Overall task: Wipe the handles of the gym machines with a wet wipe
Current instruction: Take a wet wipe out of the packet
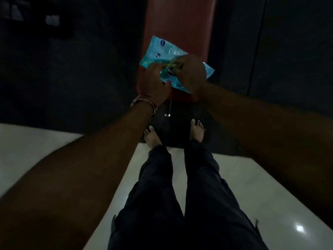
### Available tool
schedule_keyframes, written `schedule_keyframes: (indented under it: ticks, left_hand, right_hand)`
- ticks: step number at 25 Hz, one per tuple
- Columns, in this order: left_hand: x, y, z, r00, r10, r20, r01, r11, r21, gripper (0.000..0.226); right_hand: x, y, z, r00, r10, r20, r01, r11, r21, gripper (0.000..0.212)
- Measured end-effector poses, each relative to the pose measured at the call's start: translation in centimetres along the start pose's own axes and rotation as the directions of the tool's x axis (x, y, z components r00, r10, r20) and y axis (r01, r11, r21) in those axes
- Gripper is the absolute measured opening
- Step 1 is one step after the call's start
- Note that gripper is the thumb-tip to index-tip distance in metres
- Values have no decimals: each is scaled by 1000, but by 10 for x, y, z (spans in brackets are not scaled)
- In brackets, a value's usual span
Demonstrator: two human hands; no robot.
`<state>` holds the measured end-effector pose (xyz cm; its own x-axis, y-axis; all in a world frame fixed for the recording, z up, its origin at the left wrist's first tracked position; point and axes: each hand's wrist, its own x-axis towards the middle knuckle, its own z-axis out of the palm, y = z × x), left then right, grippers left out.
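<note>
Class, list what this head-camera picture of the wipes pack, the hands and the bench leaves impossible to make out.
- Pack opening: head view, covered by the right hand and left hand.
- Any wipe pulled out: hidden by the fingers.
- Pack lettering: blurred, too small.
- Machine handles: lost in the dark around the red bench.
- Bench top: cut off by the upper edge.

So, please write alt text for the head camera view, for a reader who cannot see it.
Both hands, left hand and right hand, hold a light blue wet wipe packet over a red padded bench in a dim gym. Below are dark trousers and bare feet.
</note>
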<state>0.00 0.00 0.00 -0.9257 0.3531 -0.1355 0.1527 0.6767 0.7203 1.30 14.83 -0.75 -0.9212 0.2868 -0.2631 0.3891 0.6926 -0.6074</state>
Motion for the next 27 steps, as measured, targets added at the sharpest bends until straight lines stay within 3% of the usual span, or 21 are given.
schedule_keyframes:
  ticks: [6, 10, 12, 16, 18, 20, 23, 25, 27]
  left_hand:
    - [-13, 10, 2, 986, -147, -76, 140, 986, -93, 49]
    - [-26, 36, -8, 981, -167, -103, 136, 957, -256, 61]
    - [-33, 59, -26, 961, -262, -89, 186, 850, -493, 59]
    - [-63, 91, -111, 896, -440, -54, 183, 478, -859, 25]
    - [-92, 95, -169, 877, -479, -37, 148, 343, -928, 18]
    - [-128, 92, -226, 841, -535, -80, 81, 271, -959, 12]
    - [-191, 77, -307, 713, -677, -183, -101, 160, -982, 28]
    - [-237, 67, -356, 611, -737, -288, -213, 198, -957, 30]
    - [-284, 53, -402, 510, -737, -443, -219, 387, -896, 21]
  right_hand:
    - [-14, -15, -27, 982, 174, -68, -147, 945, 292, 14]
    - [-39, -49, -61, 974, 90, -208, 2, 916, 402, 12]
    - [-51, -73, -76, 988, 85, -132, -10, 875, 484, 8]
    - [-83, -145, -103, 999, 34, 26, -43, 783, 620, 11]
    - [-105, -202, -112, 988, -48, 144, -50, 790, 611, 13]
    - [-128, -263, -113, 952, -164, 258, -38, 773, 633, 17]
    - [-168, -355, -99, 847, -364, 388, -5, 724, 690, 30]
    - [-203, -411, -85, 768, -433, 472, 25, 756, 654, 23]
    - [-243, -462, -65, 715, -457, 529, 15, 766, 642, 8]
